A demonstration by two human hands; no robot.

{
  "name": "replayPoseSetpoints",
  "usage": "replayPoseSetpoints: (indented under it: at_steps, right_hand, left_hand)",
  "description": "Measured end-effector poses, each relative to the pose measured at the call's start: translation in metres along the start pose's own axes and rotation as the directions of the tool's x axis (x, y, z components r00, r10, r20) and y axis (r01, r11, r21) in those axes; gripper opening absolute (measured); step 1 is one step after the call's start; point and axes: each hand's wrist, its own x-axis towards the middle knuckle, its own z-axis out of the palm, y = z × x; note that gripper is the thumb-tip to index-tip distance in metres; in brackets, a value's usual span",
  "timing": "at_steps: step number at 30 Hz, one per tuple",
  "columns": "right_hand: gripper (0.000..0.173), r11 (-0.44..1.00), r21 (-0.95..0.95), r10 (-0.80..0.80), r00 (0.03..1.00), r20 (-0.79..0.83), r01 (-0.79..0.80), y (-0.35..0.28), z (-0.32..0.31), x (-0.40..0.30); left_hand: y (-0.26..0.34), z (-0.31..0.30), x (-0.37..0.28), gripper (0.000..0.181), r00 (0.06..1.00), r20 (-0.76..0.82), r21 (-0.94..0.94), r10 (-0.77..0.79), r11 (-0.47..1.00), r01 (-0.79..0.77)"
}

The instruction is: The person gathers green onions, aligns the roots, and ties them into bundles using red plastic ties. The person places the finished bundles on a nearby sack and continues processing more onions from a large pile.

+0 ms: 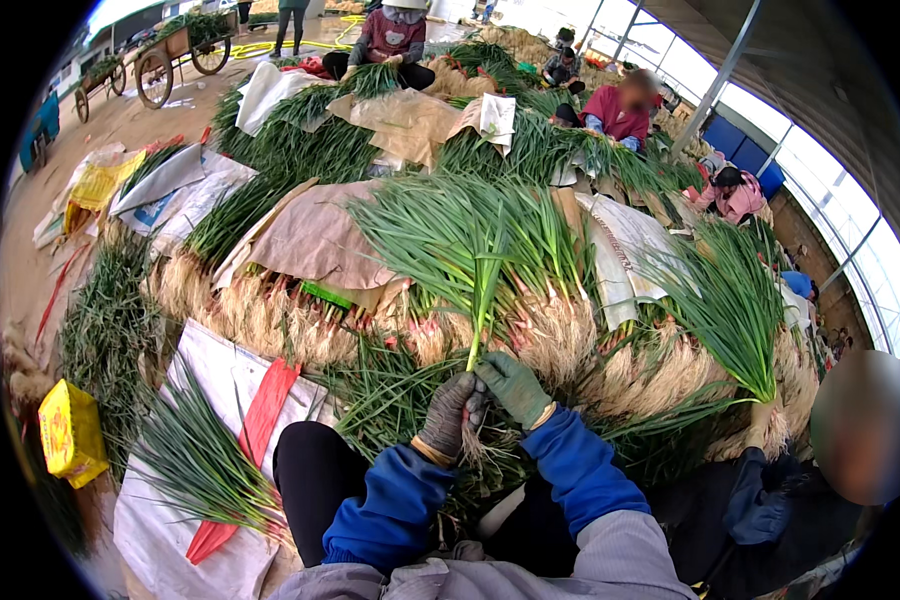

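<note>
In a grey glove, my left hand grips the lower stem of a leafy allium plant, probably green garlic. Its leaves point up and away from me, and its pale roots hang below my fist. My right hand, in a green glove, has its fingertips pinched at the stem just above the left hand. Directly beyond stands a bundle of the same plants with long tan roots. At my left knee, a smaller bunch lies across a red strip on a white woven sack.
Loose leaves litter the ground before me. Rows of rooted bundles lie beyond, partly under brown sheeting. A co-worker's sleeve is close on my right. A yellow bag stands at left. Wooden carts are farther off.
</note>
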Motion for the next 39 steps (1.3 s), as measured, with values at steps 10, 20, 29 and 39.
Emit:
replayPoseSetpoints:
  at_steps: [10,20,29,39]
  right_hand:
    - [0.067,0.761,-0.635,0.296,0.941,0.165,-0.128,-0.067,-0.03,-0.026]
    - [0.027,0.768,-0.607,-0.042,0.929,-0.367,-0.205,-0.046,-0.006,-0.018]
    - [0.053,0.811,-0.465,0.138,0.89,-0.436,-0.354,-0.033,-0.021,0.013]
    - [0.035,0.823,-0.448,0.164,0.901,-0.401,-0.349,0.002,-0.008,-0.002]
  left_hand:
    - [0.023,-0.003,-0.027,0.017,0.935,-0.292,0.117,0.199,0.978,-0.172]
    - [-0.002,-0.01,-0.008,0.023,0.931,-0.322,0.057,0.171,0.985,-0.161]
    - [-0.009,-0.012,-0.008,0.024,0.924,-0.353,0.004,0.15,0.987,-0.159]
    - [-0.011,-0.012,-0.008,0.018,0.908,-0.339,0.165,0.245,0.966,-0.199]
